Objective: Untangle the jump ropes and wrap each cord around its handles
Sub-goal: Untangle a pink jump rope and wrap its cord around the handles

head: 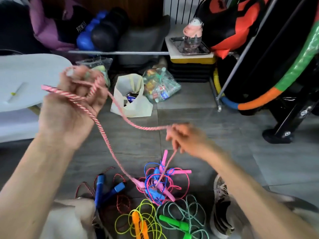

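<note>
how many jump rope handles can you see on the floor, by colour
Pink handles: 4
Dark blue handles: 2
Light blue handles: 2, partly buried in the tangle
Orange handles: 2
Green handles: 2
Total: 12 visible; more may hide in the tangle.
</note>
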`<action>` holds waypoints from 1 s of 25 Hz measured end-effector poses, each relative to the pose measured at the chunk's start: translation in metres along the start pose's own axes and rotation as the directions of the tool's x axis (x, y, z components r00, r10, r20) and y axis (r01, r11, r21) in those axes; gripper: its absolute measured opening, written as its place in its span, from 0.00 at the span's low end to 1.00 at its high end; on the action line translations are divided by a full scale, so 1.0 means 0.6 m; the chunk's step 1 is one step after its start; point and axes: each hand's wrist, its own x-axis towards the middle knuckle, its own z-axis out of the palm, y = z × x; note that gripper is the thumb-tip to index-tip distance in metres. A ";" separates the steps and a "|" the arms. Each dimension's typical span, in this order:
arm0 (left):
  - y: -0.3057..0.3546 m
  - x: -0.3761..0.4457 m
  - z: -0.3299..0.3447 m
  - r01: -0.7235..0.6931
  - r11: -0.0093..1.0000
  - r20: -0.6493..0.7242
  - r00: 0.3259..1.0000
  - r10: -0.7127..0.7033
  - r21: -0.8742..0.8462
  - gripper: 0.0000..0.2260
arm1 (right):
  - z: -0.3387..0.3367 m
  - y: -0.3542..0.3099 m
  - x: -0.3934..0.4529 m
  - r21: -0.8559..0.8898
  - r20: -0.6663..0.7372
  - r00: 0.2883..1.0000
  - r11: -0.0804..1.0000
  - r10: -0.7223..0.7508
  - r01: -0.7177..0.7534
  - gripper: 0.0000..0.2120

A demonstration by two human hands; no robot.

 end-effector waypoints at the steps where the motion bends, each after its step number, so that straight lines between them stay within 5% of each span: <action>1: -0.012 -0.005 0.000 0.072 0.958 -0.114 0.993 -0.041 0.277 0.11 | -0.020 -0.028 -0.003 0.286 -0.090 0.994 0.955 -0.055 0.079 0.15; 2: -0.039 -0.015 0.003 0.168 0.814 -0.203 0.977 -0.063 0.555 0.13 | -0.041 -0.061 -0.009 0.578 -0.131 0.985 0.799 -0.114 0.169 0.13; 4: -0.102 -0.040 0.017 0.282 0.507 -0.174 0.952 -0.251 0.814 0.20 | -0.072 -0.125 -0.024 0.860 -0.167 0.954 0.436 -0.250 0.265 0.13; 6: -0.151 -0.062 0.034 0.322 0.403 -0.044 0.824 -0.565 0.857 0.21 | -0.092 -0.167 -0.037 0.912 -0.222 0.941 0.288 -0.257 0.293 0.14; 8: -0.171 -0.073 0.043 0.291 0.399 0.080 0.713 -0.696 0.869 0.10 | -0.107 -0.171 -0.041 0.928 -0.253 0.946 0.226 -0.202 0.297 0.16; 11: -0.164 -0.064 0.051 0.369 0.613 0.019 0.847 -0.531 0.698 0.06 | -0.089 -0.111 -0.019 0.880 -0.204 0.970 0.410 -0.130 0.240 0.08; 13: -0.138 -0.045 0.061 0.304 0.841 0.036 0.933 -0.357 0.447 0.09 | -0.038 -0.041 -0.009 0.807 0.055 0.996 0.590 -0.063 -0.007 0.21; 14: -0.118 -0.033 0.062 0.250 0.909 0.061 0.956 -0.285 0.335 0.10 | -0.003 -0.010 -0.010 0.728 0.256 0.965 0.669 -0.064 -0.149 0.22; 16: -0.074 -0.011 0.055 0.185 0.980 0.157 0.968 -0.194 0.074 0.11 | 0.063 0.029 -0.021 0.509 0.626 0.775 0.795 -0.080 -0.330 0.19; 18: -0.033 0.005 0.034 0.165 0.959 0.214 0.970 -0.115 -0.231 0.16 | 0.100 0.055 -0.035 0.302 0.730 0.683 0.886 0.022 -0.351 0.22; 20: -0.002 0.012 0.009 0.078 0.941 0.129 0.991 -0.036 -0.330 0.21 | 0.099 0.077 -0.030 -0.016 0.561 0.820 0.992 0.114 -0.127 0.16; 22: 0.013 0.016 -0.004 -0.022 0.955 0.033 0.999 0.034 -0.297 0.20 | 0.066 0.091 -0.019 -0.503 0.250 0.960 0.864 0.128 0.016 0.16; 23: 0.016 0.016 -0.009 -0.035 0.951 0.023 0.999 0.044 -0.308 0.18 | 0.049 0.086 -0.016 -0.562 0.102 0.993 0.827 0.065 0.004 0.18; 25: 0.013 0.013 -0.010 -0.030 0.975 0.013 0.999 0.034 -0.220 0.14 | 0.017 0.057 -0.015 -0.379 -0.100 0.993 0.925 -0.061 0.018 0.20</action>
